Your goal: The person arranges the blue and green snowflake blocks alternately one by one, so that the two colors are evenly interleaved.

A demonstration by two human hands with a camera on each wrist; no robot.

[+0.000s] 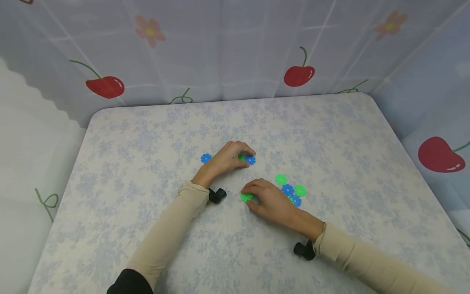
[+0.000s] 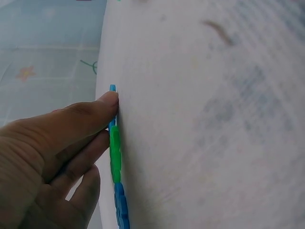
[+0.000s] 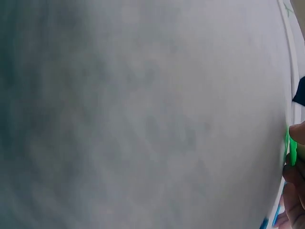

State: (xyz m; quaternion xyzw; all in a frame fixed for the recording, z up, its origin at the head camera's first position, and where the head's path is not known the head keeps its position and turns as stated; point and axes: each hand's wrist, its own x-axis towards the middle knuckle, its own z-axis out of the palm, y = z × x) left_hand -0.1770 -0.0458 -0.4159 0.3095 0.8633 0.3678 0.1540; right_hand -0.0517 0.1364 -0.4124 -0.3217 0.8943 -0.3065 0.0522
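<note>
My left hand point(image 1: 230, 157) pinches a blue notched plastic disc point(image 1: 250, 159) between thumb and fingers, near the middle of the table. Beside it, a green disc point(image 1: 241, 157) shows partly behind the fingers. In the left wrist view, the held blue disc point(image 2: 112, 88), a green disc point(image 2: 116, 153) and another blue disc point(image 2: 122, 205) form an edge-on row. Closer to me, my right hand point(image 1: 273, 202) pinches a green notched disc point(image 1: 246, 197) by its edge. The right wrist view catches only fingertips and green plastic point(image 3: 293, 150) at its right border.
Right of the right hand lies a loose group of green discs point(image 1: 281, 179) and blue discs point(image 1: 288, 190), some overlapping. A blue disc point(image 1: 205, 158) lies left of the left wrist, with a sliver of green beside it. The patterned tabletop point(image 1: 147, 143) meets a printed curtain point(image 1: 220, 49).
</note>
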